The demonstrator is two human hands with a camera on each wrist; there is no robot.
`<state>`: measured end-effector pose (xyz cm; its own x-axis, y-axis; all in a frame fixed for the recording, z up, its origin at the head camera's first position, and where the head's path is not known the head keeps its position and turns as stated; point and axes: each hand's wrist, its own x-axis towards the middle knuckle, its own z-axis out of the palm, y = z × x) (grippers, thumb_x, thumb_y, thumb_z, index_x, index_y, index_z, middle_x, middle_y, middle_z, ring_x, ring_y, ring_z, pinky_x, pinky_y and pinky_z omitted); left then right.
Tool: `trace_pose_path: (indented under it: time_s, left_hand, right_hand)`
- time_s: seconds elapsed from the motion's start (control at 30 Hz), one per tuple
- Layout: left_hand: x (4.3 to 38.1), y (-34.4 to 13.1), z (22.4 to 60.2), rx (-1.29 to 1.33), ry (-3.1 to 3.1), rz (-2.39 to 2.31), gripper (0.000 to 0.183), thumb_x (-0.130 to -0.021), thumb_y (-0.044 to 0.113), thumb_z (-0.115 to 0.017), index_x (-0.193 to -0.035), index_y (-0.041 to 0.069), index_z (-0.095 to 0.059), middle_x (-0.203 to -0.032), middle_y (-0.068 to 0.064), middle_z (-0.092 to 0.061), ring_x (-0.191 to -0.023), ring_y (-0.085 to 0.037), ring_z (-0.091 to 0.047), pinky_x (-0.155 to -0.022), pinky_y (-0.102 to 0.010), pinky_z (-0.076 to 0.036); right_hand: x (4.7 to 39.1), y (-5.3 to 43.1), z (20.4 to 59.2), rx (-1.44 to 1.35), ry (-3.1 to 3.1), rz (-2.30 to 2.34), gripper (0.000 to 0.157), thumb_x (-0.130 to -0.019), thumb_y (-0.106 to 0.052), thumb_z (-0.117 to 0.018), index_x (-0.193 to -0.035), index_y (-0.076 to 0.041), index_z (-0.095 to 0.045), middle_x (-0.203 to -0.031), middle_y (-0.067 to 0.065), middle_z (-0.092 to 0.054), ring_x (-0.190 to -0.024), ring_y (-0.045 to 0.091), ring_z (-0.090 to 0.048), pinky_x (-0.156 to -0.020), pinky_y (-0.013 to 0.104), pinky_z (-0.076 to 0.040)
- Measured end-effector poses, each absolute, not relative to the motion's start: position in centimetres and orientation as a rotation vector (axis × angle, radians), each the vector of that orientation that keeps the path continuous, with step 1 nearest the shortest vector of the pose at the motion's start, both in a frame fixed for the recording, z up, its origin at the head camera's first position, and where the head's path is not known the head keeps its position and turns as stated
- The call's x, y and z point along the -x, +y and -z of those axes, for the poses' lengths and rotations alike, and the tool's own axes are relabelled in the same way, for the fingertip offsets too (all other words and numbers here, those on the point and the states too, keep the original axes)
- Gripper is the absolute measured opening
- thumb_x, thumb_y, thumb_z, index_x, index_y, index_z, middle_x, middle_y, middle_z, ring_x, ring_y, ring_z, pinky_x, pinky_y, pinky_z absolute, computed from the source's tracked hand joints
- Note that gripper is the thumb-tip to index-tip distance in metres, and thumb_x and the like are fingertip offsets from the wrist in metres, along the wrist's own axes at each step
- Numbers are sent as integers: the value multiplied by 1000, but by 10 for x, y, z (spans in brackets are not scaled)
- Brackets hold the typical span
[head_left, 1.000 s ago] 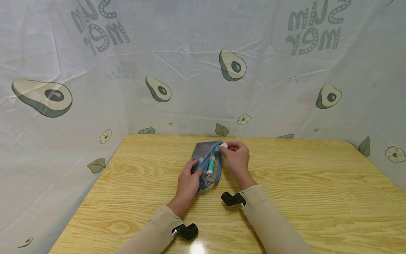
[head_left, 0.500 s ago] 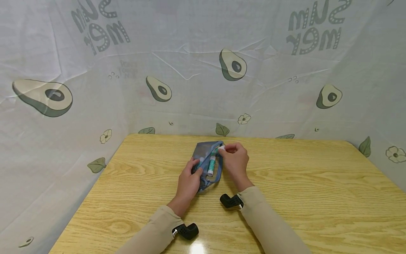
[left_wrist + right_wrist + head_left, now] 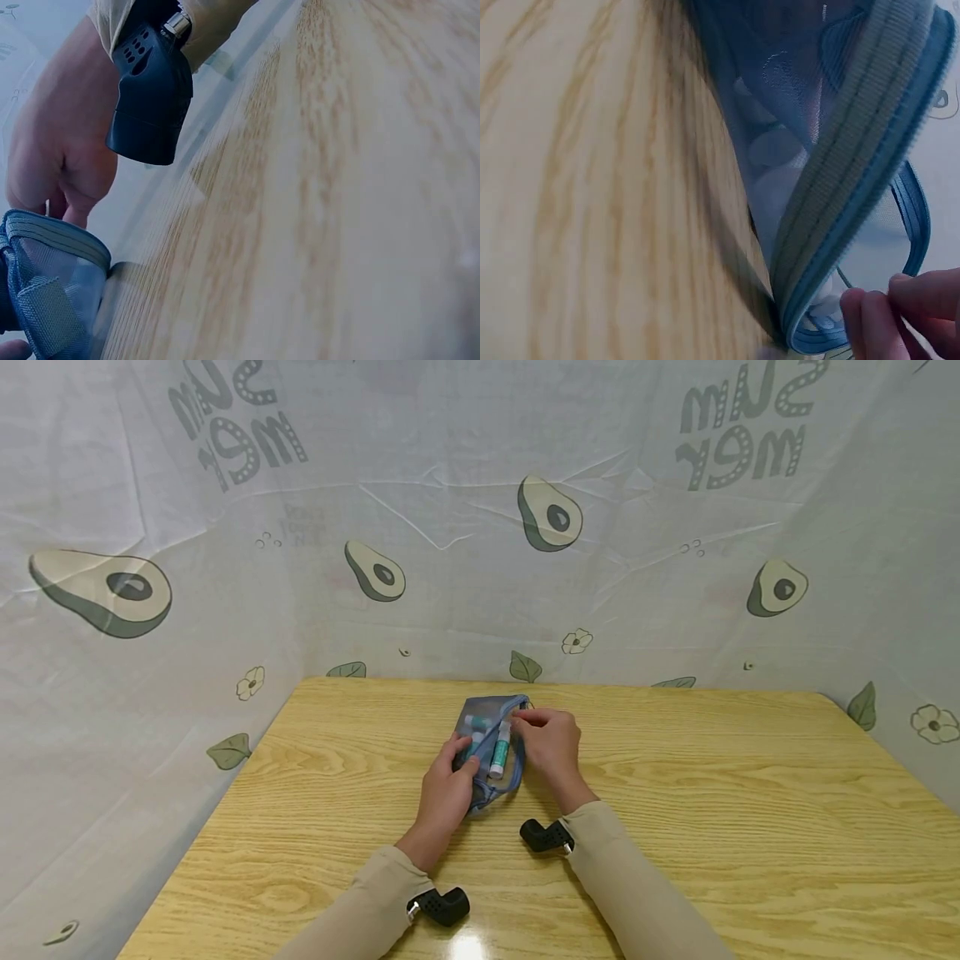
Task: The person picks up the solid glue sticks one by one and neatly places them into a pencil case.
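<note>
My left hand (image 3: 444, 787) grips the near left side of a blue mesh zip pouch (image 3: 487, 778), thumb on its edge. The pouch mouth gapes to the right. A glue stick (image 3: 499, 752), white with a green label, lies in the mouth. Through the mesh show a second glue stick (image 3: 477, 722) lying crosswise and part of another (image 3: 474, 746) beside the left fingers. My right hand (image 3: 553, 745) is at the mouth's right edge, fingertips just inside. In the right wrist view the right fingers (image 3: 874, 326) lie close together beside the zipper, with nothing visible between them.
The pouch stands on a wood-grain table (image 3: 720, 793). Behind and at the sides hangs a pale cloth (image 3: 465, 527) printed with avocados. A black wrist camera (image 3: 442, 907) juts from the left sleeve, another black camera (image 3: 546, 835) from the right.
My right hand has moved slightly left and down into the pouch mouth. The glue stick it pinched has gone inside and lies crosswise behind the mesh. My left hand has stayed put.
</note>
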<state>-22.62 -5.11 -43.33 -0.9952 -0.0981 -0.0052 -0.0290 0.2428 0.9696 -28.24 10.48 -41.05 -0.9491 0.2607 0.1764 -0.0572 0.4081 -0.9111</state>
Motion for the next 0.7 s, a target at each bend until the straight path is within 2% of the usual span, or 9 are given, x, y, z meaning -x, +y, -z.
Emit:
trace_pose_path:
  time_s: [0.13,0.23,0.37,0.47,0.6,0.7]
  left_hand:
    - [226,-51,433,-138,-2427,1891,45,-107,20,-56,-150,9,-59,-173,-8,-37,-164,-37,-27,-131,-59,-25]
    - [226,-49,432,-146,-2423,1887,45,-106,21,-57,-150,9,-60,-173,-9,-38,-163,-38,-27,-131,-59,-25]
    - [226,-46,431,-146,-2418,1886,47,-105,22,-58,-150,9,-60,-173,-10,-38,-163,-39,-28,-130,-60,-27]
    - [226,-44,430,-127,-2424,1878,48,-105,23,-59,-150,9,-59,-173,-12,-36,-163,-40,-27,-130,-61,-27]
    - [226,-44,430,-87,-2446,1851,50,-105,25,-61,-152,8,-57,-175,-14,-32,-164,-41,-24,-130,-61,-26]
    - [227,-43,430,-55,-2459,1819,53,-103,26,-65,-152,7,-56,-175,-16,-31,-164,-42,-24,-129,-62,-27]
  right_hand:
    - [284,108,410,153,-2315,-1589,18,-97,-15,-75,-108,-3,-84,-107,17,-81,-99,30,-73,-74,24,-54]
    - [287,114,408,166,-2209,-1660,19,-99,-14,-74,-109,0,-82,-105,18,-80,-95,29,-75,-74,22,-57]
    - [290,123,406,181,-2040,-1787,16,-99,-9,-73,-109,2,-79,-106,23,-78,-90,26,-79,-79,28,-65]
    - [292,128,403,180,-1965,-1844,15,-99,-7,-72,-109,3,-78,-107,26,-76,-82,15,-78,-82,33,-66]
    - [292,131,400,176,-1946,-1850,15,-99,-7,-72,-108,3,-78,-105,25,-76,-73,1,-71,-78,33,-67]
    - [293,131,399,167,-1956,-1834,15,-98,-8,-73,-108,2,-79,-103,23,-76,-72,0,-70,-72,29,-66]
